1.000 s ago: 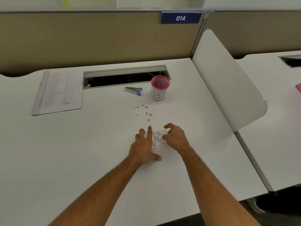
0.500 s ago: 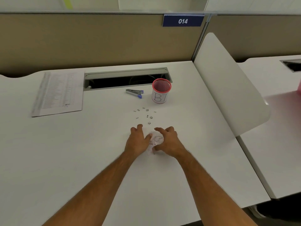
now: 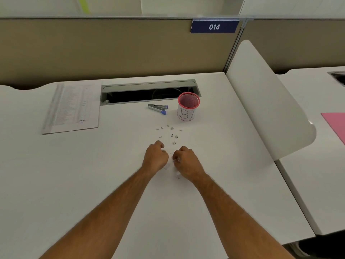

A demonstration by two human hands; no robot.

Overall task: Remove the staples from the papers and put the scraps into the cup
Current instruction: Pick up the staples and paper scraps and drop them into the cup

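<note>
My left hand point(image 3: 155, 158) and my right hand point(image 3: 186, 162) rest side by side on the white desk, both curled into fists. Small white paper scraps point(image 3: 177, 176) peek out between and under them; most are hidden inside the fists. Several loose staples point(image 3: 169, 132) lie scattered just beyond my knuckles. Farther back stands the red mesh cup point(image 3: 188, 106) with a white label marked "BT". A grey and blue staple remover point(image 3: 157, 108) lies left of the cup. A stack of printed papers point(image 3: 72, 107) sits at the far left.
An open cable tray point(image 3: 149, 93) runs along the desk's back, right behind the cup. A white divider panel point(image 3: 265, 101) rises on the right. A pink sheet point(image 3: 336, 126) lies on the neighbouring desk. A tan partition point(image 3: 112, 47) closes the back.
My fingers were spread over the scraps a second ago; both hands have since drawn together and closed into fists, gathering the scraps inside.
</note>
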